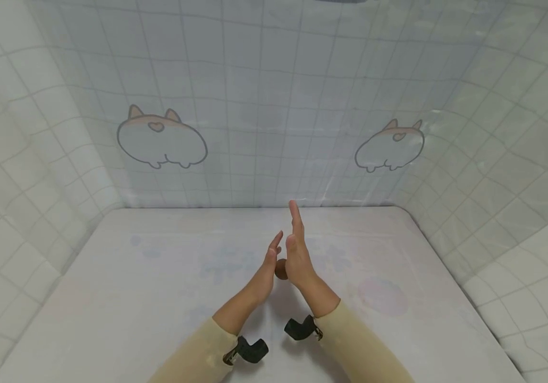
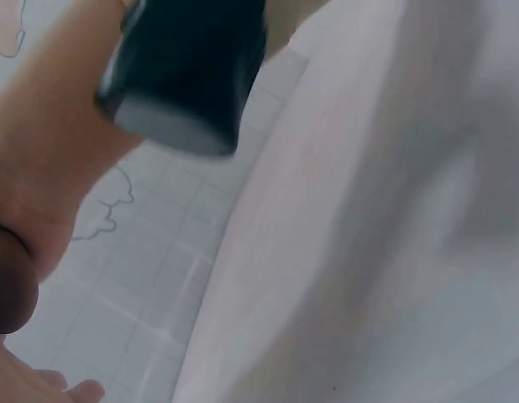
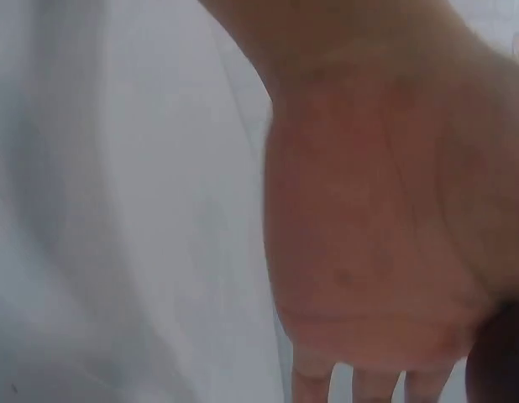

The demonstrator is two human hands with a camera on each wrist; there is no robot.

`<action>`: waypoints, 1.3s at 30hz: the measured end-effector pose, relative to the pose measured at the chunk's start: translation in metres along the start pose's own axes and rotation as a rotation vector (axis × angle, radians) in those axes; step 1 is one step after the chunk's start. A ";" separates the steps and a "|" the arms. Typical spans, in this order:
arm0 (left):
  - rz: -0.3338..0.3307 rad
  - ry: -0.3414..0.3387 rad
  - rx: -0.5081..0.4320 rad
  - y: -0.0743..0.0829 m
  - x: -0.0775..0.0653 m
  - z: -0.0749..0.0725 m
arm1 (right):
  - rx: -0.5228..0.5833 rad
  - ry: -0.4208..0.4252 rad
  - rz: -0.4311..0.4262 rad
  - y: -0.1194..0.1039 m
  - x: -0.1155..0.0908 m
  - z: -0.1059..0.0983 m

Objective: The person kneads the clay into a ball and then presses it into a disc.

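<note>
A small round brown ball [image 1: 280, 269] sits between the two palms near the middle of the head view, above the white surface. My left hand [image 1: 263, 276], fingers extended, presses against its left side. On the other side my right hand [image 1: 298, 260] stands upright with straight fingers, its palm against the ball. The left wrist view catches the brown ball [image 2: 12, 281] at its left edge, beside skin. In the right wrist view a broad palm fills the middle, and part of the dark ball [image 3: 501, 357] shows at the lower right corner.
Beneath the hands lies a white tabletop [image 1: 135, 298] with faint coloured patches. Walls of grid-patterned sheet [image 1: 264, 106] with cartoon animal drawings enclose it at the back and sides. A black wrist camera mount [image 1: 252, 351] is on the left sleeve, another black mount [image 1: 300, 328] on the right.
</note>
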State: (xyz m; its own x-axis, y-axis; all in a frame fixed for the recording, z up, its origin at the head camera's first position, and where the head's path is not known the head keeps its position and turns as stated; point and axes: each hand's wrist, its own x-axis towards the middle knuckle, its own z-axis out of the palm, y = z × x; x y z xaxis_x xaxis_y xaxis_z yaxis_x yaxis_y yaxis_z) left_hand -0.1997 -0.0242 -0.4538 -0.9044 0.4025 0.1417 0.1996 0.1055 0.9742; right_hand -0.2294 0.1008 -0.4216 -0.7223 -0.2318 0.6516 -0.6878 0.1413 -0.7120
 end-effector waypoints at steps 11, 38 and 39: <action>0.168 -0.087 -0.312 0.011 -0.001 -0.005 | -0.062 -0.093 0.089 0.021 0.000 -0.002; 0.205 0.224 -0.154 0.022 0.010 -0.010 | 0.038 -0.263 -0.039 0.000 -0.031 0.015; 0.195 0.224 -0.145 0.021 0.011 -0.010 | 0.050 -0.262 -0.045 -0.002 -0.031 0.015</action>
State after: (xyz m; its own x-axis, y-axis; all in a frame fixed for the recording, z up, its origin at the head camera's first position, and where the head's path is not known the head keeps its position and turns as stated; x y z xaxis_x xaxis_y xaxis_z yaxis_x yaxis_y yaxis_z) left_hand -0.2091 -0.0272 -0.4304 -0.9183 0.1902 0.3473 0.3357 -0.0910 0.9375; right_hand -0.2045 0.0929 -0.4444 -0.6431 -0.4786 0.5978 -0.7095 0.0786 -0.7003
